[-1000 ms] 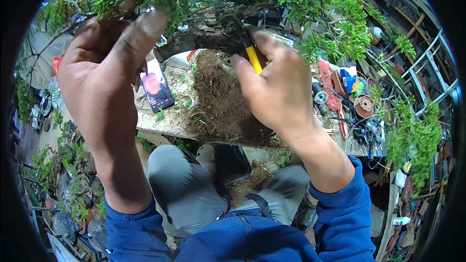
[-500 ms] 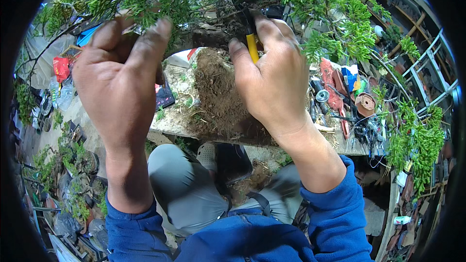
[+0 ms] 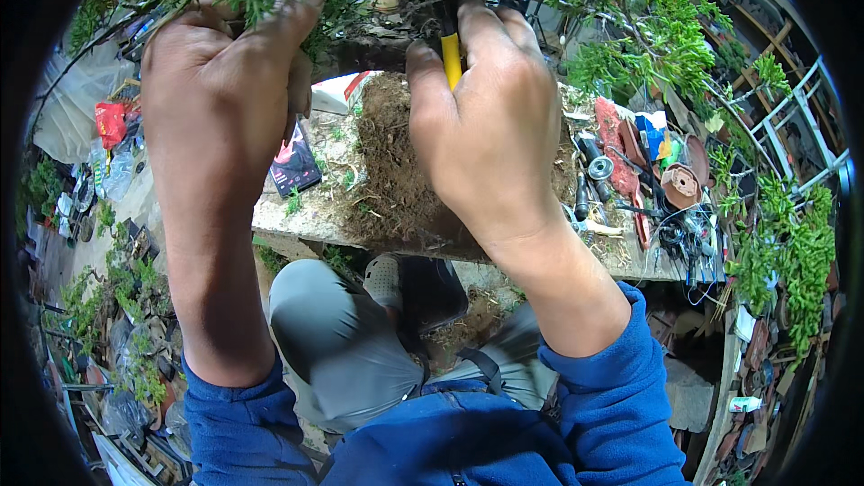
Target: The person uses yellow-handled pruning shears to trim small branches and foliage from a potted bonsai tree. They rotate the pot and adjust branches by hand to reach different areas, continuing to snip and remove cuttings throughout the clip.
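Observation:
My right hand [image 3: 477, 117] grips a black cutting tool with a yellow handle [image 3: 451, 58], held upright among the dark branches of a leafy juniper [image 3: 621, 9]; the tool's head is partly hidden. My left hand [image 3: 211, 90] is raised into the foliage on the left, fingers curled, with what they hold hidden. Below the branches, loose brown soil and roots [image 3: 387, 171] lie on the worktable [image 3: 297, 216]. A phone [image 3: 297, 166] lies left of the soil.
Right of the soil lie a red tool [image 3: 616, 153], a small brown pot [image 3: 682, 185], wires and small tools. Left, a red packet [image 3: 111, 124] sits among plastic bags. A metal frame [image 3: 792, 126] stands at right; my knees and a sandal [image 3: 382, 288] are below the table edge.
Both hands have moved upward, farther into the branches; my left also shifted right from where it began. The yellow-handled tool rose with my right hand.

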Tool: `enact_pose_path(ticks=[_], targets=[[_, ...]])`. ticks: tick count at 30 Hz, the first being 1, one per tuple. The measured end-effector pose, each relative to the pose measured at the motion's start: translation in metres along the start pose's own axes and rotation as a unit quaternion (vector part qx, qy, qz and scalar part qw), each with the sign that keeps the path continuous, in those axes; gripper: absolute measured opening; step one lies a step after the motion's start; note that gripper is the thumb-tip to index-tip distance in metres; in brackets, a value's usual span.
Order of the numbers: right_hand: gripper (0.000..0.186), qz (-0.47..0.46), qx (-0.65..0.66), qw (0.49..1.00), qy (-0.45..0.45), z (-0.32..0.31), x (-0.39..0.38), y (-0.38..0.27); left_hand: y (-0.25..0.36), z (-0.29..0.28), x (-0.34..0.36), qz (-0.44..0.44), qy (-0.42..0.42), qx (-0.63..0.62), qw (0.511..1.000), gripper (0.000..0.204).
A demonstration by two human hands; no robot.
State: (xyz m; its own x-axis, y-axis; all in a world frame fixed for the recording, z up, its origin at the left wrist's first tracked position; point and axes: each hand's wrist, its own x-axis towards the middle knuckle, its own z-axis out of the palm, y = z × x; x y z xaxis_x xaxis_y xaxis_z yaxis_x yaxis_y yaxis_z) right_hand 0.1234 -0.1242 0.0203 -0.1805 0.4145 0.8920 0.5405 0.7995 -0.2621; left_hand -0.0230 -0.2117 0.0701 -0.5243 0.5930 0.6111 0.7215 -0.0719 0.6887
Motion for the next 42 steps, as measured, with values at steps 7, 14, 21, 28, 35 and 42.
enact_pose_path(ticks=[7, 14, 21, 28, 35, 42], targets=[[0.029, 0.047, 0.07, 0.996, -0.018, -0.005, 0.0, -0.004, -0.023, 0.0, 0.012, 0.296, 0.025, 0.169, 0.94, 0.016], [0.019, 0.012, 0.081, 0.996, -0.032, -0.009, 0.004, 0.004, -0.032, -0.004, 0.01, 0.339, 0.071, 0.295, 0.891, 0.03], [0.033, 0.005, 0.058, 0.996, -0.066, -0.013, 0.008, 0.013, -0.042, -0.001, 0.011, 0.362, 0.117, 0.288, 0.879, 0.019], [0.037, -0.016, 0.077, 0.988, -0.133, -0.028, -0.002, 0.028, -0.036, -0.007, -0.01, 0.116, 0.043, -0.199, 0.972, 0.017], [0.034, 0.213, 0.207, 0.883, -0.363, -0.084, -0.005, 0.054, -0.043, -0.051, -0.049, 0.118, -0.327, -0.239, 0.907, 0.024], [0.05, 0.213, 0.244, 0.886, -0.332, -0.077, 0.004, 0.033, 0.01, -0.017, -0.001, 0.523, -0.069, -0.032, 0.849, 0.026]])
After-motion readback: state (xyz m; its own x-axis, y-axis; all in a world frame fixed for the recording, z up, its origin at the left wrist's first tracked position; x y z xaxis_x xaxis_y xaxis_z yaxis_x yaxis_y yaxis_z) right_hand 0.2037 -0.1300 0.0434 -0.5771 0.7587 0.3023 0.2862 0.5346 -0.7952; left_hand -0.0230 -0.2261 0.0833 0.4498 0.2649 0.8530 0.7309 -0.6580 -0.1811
